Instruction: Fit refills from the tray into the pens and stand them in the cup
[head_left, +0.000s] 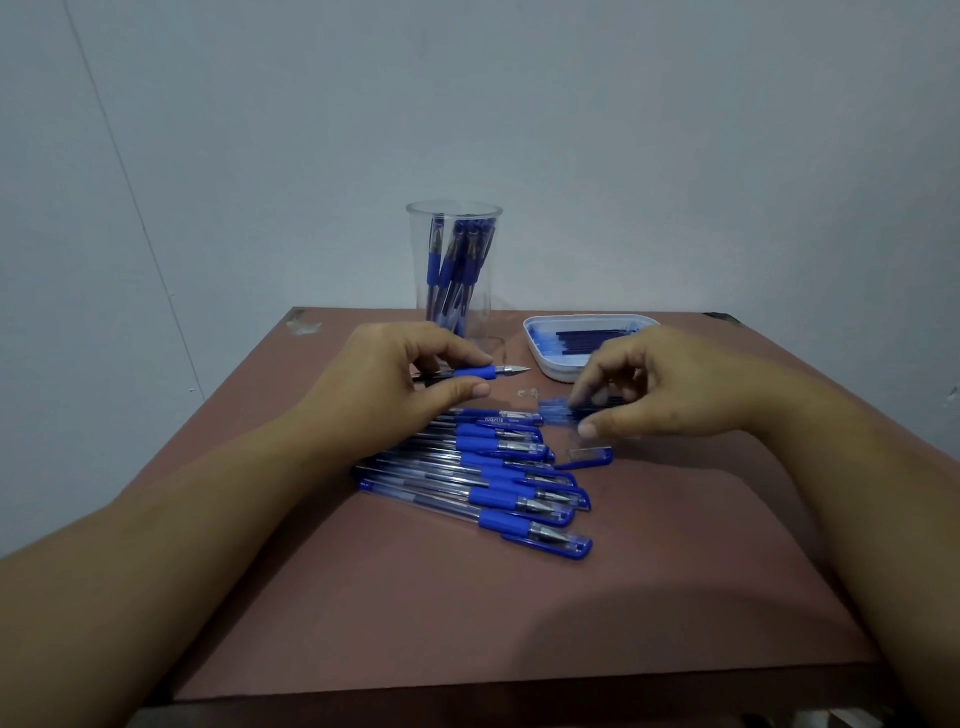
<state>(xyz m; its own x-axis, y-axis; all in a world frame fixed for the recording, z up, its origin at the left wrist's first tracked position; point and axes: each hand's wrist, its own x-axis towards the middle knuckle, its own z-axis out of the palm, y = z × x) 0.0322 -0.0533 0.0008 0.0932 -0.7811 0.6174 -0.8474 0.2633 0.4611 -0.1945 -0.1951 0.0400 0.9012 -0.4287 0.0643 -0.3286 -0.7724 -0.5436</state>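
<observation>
On the left of the brown table (467, 623), I see the left hand (384, 379) pinching an uncapped pen (472, 372) by its blue grip, tip pointing right. Just beyond stands the clear cup (454, 249), pens inside. Capped pens (498, 499) lie fanned near centre, a loose cap (592, 457) beside them. The right hand (665, 384) pinches a blurred blue piece (556, 408) I cannot identify, near the tray (540, 358) of refills (592, 338).

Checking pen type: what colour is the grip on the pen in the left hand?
Blue grip, seen in the head view.
</observation>
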